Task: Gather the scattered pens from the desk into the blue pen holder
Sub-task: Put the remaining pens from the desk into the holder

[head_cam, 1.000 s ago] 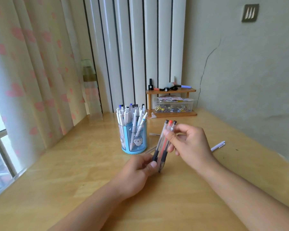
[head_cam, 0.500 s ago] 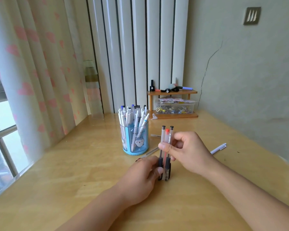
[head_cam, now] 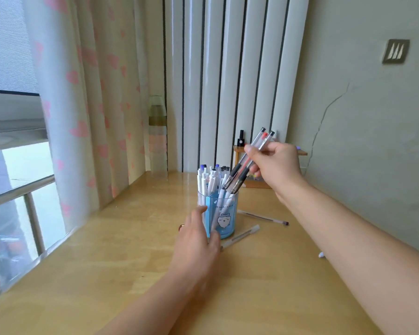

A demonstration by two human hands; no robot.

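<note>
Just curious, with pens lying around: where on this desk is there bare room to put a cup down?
The desk looks bare left of the blue pen holder, toward the curtain, and in front of the left hand. It is crowded right of the holder, where loose pens lie, and by the small shelf behind.

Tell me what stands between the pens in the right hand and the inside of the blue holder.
The white pens already crowding the blue holder. The bundle of pens in the right hand tilts tips-down at the holder's right rim, where the only visible gap lies. The left hand steadies the holder.
</note>
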